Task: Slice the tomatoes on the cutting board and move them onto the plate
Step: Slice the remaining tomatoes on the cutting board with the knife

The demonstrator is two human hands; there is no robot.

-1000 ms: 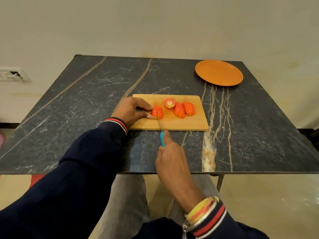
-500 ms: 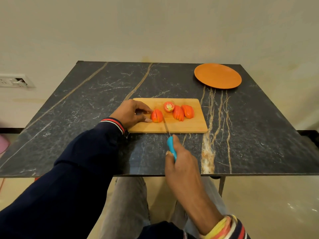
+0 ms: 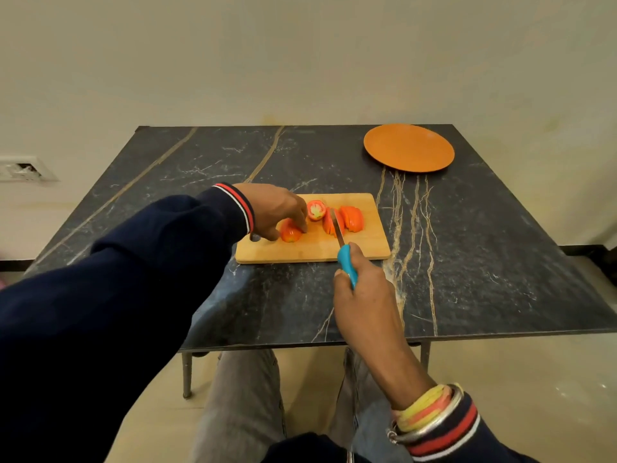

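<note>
Tomatoes part-sliced on cutting board; plate not yet filled.

Tomato half [image 3: 289,232] near the cutting board's [image 3: 374,248] left edge is pinned under left hand [image 3: 274,208] fingertips, presumably for steadiness; knife [image 3: 344,253] is gripped by right hand [image 3: 364,295], blade laid among cut pieces [image 3: 347,219] at the board's far right. Plate [image 3: 409,148] is kept apart at the surface's [image 3: 500,262] far right corner.

On the cutting board [image 3: 310,253] the left hand [image 3: 277,208] presses a tomato piece [image 3: 289,232], while the right hand [image 3: 365,295] grips the knife [image 3: 346,262] beside the tomato slices [image 3: 345,220].
</note>
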